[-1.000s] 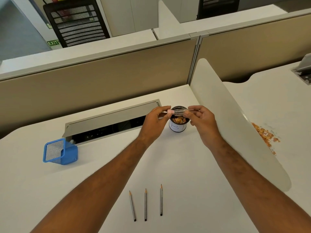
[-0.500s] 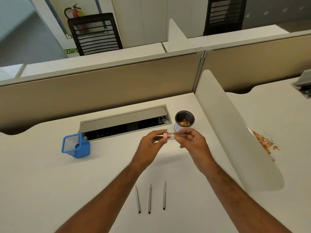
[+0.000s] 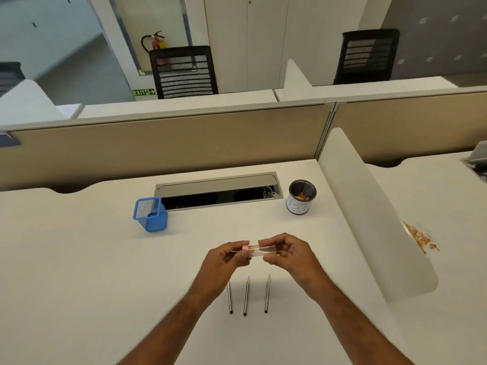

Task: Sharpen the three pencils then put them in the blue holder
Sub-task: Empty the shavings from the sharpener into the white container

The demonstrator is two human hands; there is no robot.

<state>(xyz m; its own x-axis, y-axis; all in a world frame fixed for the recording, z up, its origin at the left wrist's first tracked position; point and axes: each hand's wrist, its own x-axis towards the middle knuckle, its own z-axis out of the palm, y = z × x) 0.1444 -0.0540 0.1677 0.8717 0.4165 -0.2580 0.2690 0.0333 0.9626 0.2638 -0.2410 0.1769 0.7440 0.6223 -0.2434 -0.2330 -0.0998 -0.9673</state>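
Three grey pencils lie side by side on the white desk, tips pointing away: the left pencil, the middle pencil and the right pencil. Just above them both hands hold a small sharpener with a pink end and a clear case. My left hand pinches the pink end. My right hand pinches the clear case. The blue mesh holder stands upright to the far left, with no pencil visible in it.
A black mesh cup with a white label holds shavings at the back right. A cable tray with its lid up runs along the desk's back. A white divider borders the right side; shavings lie beyond it.
Both hands have come back from over the black cup toward me with the sharpener, and now hold it just above the pencils. The camera has tilted up.
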